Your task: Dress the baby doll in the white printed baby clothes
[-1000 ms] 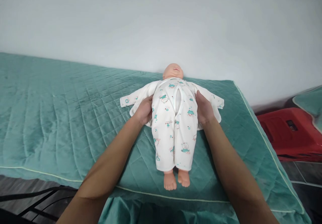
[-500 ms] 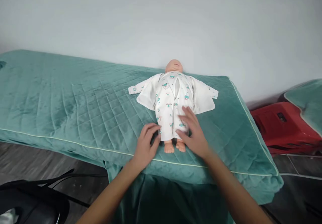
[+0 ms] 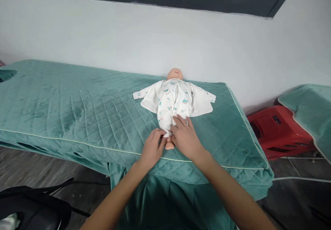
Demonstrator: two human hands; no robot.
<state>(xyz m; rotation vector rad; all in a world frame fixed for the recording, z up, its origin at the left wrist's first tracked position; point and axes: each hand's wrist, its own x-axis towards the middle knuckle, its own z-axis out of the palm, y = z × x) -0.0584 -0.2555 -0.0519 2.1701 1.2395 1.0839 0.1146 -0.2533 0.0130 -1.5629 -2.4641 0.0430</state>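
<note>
A baby doll [image 3: 175, 73] lies on its back on the green quilted cover, its head towards the wall. It wears white printed baby trousers [image 3: 165, 111] and a white baby shirt [image 3: 200, 102], the shirt front spread open to both sides. My left hand [image 3: 152, 147] pinches the cuff of the trouser leg on the left, just above a bare doll foot [image 3: 169, 145]. Over the other trouser leg, my right hand [image 3: 187, 139] has its thumb and fingers closed on the cloth near the cuffs. The second foot is hidden behind it.
The green quilted cover [image 3: 77, 109] with pale piping lies over a long bed against the white wall [image 3: 144, 37]. Right of it are a red plastic stool [image 3: 281, 130] and another green cloth [image 3: 307, 102]. A black bag-like object [image 3: 33, 209] sits lower left.
My hands have come together at the trouser cuffs and taken hold of the cloth. The trouser legs are drawn closer together. The view has tilted up, showing more of the dark frame.
</note>
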